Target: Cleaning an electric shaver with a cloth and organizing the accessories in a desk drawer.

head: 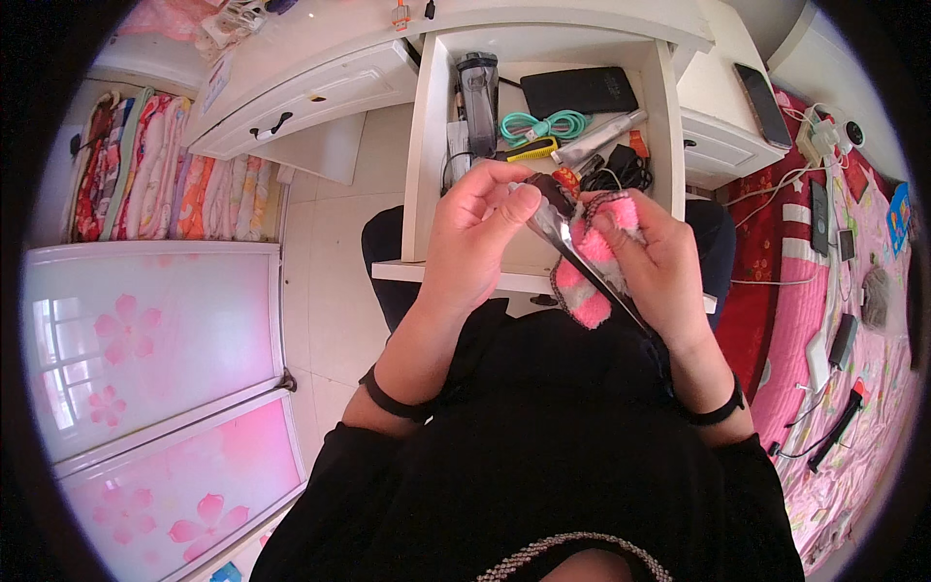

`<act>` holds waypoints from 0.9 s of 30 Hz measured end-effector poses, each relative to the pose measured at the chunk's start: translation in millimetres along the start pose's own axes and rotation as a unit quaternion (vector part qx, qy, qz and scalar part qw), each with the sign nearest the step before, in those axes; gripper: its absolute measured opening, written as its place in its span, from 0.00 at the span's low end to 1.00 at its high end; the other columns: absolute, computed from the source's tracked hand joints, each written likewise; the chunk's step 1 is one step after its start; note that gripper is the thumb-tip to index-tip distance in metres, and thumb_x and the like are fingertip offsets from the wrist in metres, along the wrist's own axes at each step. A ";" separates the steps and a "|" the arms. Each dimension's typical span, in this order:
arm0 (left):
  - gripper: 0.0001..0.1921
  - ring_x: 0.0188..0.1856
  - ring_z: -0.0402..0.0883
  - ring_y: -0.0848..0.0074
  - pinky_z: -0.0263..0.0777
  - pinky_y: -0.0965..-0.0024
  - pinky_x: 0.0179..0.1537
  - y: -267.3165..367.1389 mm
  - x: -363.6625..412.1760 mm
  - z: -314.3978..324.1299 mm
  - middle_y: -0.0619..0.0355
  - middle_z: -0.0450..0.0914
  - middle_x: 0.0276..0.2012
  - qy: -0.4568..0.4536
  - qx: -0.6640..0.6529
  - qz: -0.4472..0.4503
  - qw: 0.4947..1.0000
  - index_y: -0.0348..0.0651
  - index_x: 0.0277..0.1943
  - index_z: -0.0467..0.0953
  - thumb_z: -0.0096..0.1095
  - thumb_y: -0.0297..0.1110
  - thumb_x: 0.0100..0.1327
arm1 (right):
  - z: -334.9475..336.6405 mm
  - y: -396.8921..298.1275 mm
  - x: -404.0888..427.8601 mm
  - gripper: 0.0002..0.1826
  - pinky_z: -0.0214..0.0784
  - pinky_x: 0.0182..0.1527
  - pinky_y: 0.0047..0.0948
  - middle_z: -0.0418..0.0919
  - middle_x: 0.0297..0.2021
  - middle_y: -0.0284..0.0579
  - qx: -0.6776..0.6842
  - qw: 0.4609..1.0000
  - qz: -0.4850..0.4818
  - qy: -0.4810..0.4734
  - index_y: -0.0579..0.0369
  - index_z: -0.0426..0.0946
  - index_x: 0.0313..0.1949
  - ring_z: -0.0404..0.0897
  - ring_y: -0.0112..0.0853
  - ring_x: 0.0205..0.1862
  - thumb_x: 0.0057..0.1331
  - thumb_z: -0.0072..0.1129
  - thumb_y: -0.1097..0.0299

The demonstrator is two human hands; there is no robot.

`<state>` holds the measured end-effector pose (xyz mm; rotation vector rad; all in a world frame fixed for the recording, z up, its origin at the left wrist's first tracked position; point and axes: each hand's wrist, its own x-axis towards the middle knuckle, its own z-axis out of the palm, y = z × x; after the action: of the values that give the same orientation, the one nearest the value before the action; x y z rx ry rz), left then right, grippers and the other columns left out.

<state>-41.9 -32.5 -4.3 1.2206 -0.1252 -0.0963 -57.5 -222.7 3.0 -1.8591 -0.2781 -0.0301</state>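
Over the pulled-out drawer, my left hand [476,229] pinches the brown upper end of a long, glossy dark implement [556,231]; its exact kind cannot be told. A pink and white striped fluffy cloth [588,298] is bunched in my right hand [651,254], against the implement's side, with one part hanging down. The implement's narrow end slants down to the right, past my right palm. Behind my hands, in the drawer, lie a yellow-and-black utility knife [532,150], a coiled teal USB cable [574,125] and a translucent tube [600,138].
The open white drawer [424,153] also holds a smoky grey container [480,102], a flat black case [580,91] and black cables [622,169]. A phone [762,105] rests on the right cabinet. Folded fabrics [167,167] stand left; cables and devices lie on bedding [865,291] at right.
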 end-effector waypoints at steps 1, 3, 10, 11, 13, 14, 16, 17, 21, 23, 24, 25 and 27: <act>0.11 0.37 0.74 0.85 0.68 0.80 0.40 2.0 -0.8 -0.4 0.63 0.78 0.36 0.001 0.001 0.001 1.000 0.36 0.47 0.73 0.60 0.31 0.66 | -0.4 0.8 -0.3 0.11 0.68 0.41 0.22 0.79 0.34 0.44 0.046 0.998 0.034 0.008 0.63 0.75 0.47 0.74 0.20 0.36 0.67 0.54 0.73; 0.10 0.38 0.77 0.82 0.71 0.77 0.40 5.3 -1.2 -1.2 0.60 0.79 0.38 -0.020 -0.061 -0.017 0.998 0.36 0.47 0.73 0.59 0.31 0.67 | -2.0 1.3 0.3 0.13 0.67 0.48 0.19 0.79 0.41 0.41 0.089 0.994 0.067 0.018 0.65 0.73 0.51 0.74 0.20 0.43 0.70 0.50 0.72; 0.10 0.39 0.81 0.72 0.77 0.69 0.40 -4.9 2.7 -5.8 0.51 0.81 0.40 0.094 -0.068 0.062 0.991 0.35 0.48 0.72 0.52 0.32 0.70 | -5.9 0.6 4.0 0.21 0.68 0.49 0.23 0.76 0.46 0.38 0.278 0.958 0.044 -0.059 0.61 0.67 0.57 0.74 0.23 0.46 0.68 0.56 0.66; 0.10 0.39 0.81 0.72 0.77 0.68 0.41 -5.5 2.9 -6.7 0.50 0.81 0.41 0.111 -0.069 0.065 0.989 0.35 0.48 0.71 0.51 0.32 0.70 | -6.6 -5.2 3.9 0.23 0.68 0.50 0.24 0.75 0.46 0.38 0.219 0.970 0.017 -0.100 0.60 0.67 0.57 0.73 0.23 0.46 0.66 0.60 0.67; 0.10 0.39 0.81 0.71 0.77 0.68 0.41 -3.8 3.4 -4.0 0.49 0.81 0.41 0.124 -0.072 0.070 0.987 0.36 0.48 0.71 0.50 0.32 0.71 | -4.8 -4.8 3.9 0.24 0.69 0.47 0.25 0.75 0.43 0.38 0.186 0.974 0.014 -0.127 0.60 0.66 0.58 0.74 0.23 0.43 0.64 0.61 0.70; 0.10 0.40 0.81 0.71 0.76 0.67 0.42 -1.4 2.2 -1.1 0.50 0.80 0.42 0.117 -0.073 0.071 0.988 0.36 0.49 0.71 0.50 0.33 0.71 | -5.8 -7.7 3.9 0.24 0.69 0.47 0.25 0.75 0.43 0.38 0.185 0.975 0.013 -0.125 0.60 0.66 0.58 0.74 0.23 0.43 0.64 0.61 0.70; 0.11 0.41 0.80 0.71 0.75 0.66 0.43 0.6 1.5 -1.1 0.50 0.80 0.42 0.110 -0.072 0.076 0.988 0.36 0.49 0.70 0.50 0.34 0.71 | -5.3 -13.4 5.5 0.22 0.70 0.44 0.26 0.78 0.40 0.43 0.179 0.970 0.041 -0.156 0.59 0.67 0.56 0.78 0.29 0.39 0.63 0.60 0.74; 0.12 0.43 0.79 0.71 0.75 0.65 0.43 0.3 2.0 -2.0 0.50 0.79 0.44 0.094 -0.073 0.068 0.991 0.36 0.51 0.70 0.49 0.35 0.71 | -3.5 -13.9 5.8 0.22 0.70 0.44 0.26 0.78 0.40 0.43 0.178 0.971 0.038 -0.155 0.59 0.67 0.56 0.78 0.29 0.39 0.63 0.60 0.74; 0.18 0.50 0.75 0.71 0.73 0.63 0.42 1.2 4.1 -9.5 0.52 0.77 0.48 0.015 -0.088 -0.004 0.996 0.37 0.56 0.67 0.48 0.40 0.72 | -3.0 -17.4 2.2 0.19 0.71 0.41 0.26 0.79 0.40 0.54 0.003 0.999 -0.014 -0.051 0.56 0.72 0.52 0.81 0.42 0.38 0.60 0.58 0.79; 0.23 0.47 0.74 0.76 0.67 0.70 0.50 7.4 3.3 -6.1 0.58 0.75 0.46 0.012 -0.096 -0.037 0.995 0.36 0.59 0.64 0.55 0.42 0.69 | -1.6 -14.5 0.9 0.17 0.71 0.41 0.25 0.80 0.39 0.52 -0.014 1.000 0.000 -0.011 0.56 0.73 0.50 0.82 0.39 0.38 0.61 0.58 0.79; 0.27 0.50 0.73 0.72 0.70 0.67 0.46 5.7 4.2 -9.2 0.55 0.75 0.49 -0.030 -0.086 -0.043 0.995 0.37 0.60 0.64 0.54 0.49 0.67 | -2.5 -22.1 0.9 0.15 0.70 0.41 0.24 0.81 0.37 0.49 0.002 0.999 0.048 -0.005 0.56 0.73 0.49 0.81 0.30 0.37 0.62 0.58 0.77; 0.32 0.53 0.71 0.68 0.72 0.64 0.42 6.0 5.1 -10.5 0.52 0.74 0.52 -0.071 -0.076 -0.048 0.993 0.37 0.60 0.63 0.52 0.56 0.66 | -1.6 -19.4 0.9 0.15 0.70 0.41 0.24 0.81 0.37 0.49 0.000 0.999 0.044 -0.003 0.56 0.73 0.49 0.81 0.30 0.37 0.62 0.58 0.77; 0.34 0.51 0.73 0.67 0.72 0.65 0.42 7.5 4.9 -9.5 0.50 0.74 0.51 -0.083 -0.073 -0.058 0.992 0.37 0.61 0.62 0.53 0.59 0.64 | 0.0 -11.6 1.2 0.13 0.70 0.41 0.22 0.82 0.35 0.46 0.030 0.998 0.013 0.057 0.56 0.74 0.49 0.79 0.22 0.37 0.64 0.57 0.76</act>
<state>-35.5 -21.8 -0.3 1.0719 -0.1892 -0.3035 -58.8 -219.3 14.1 -1.7940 -0.1750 -0.1090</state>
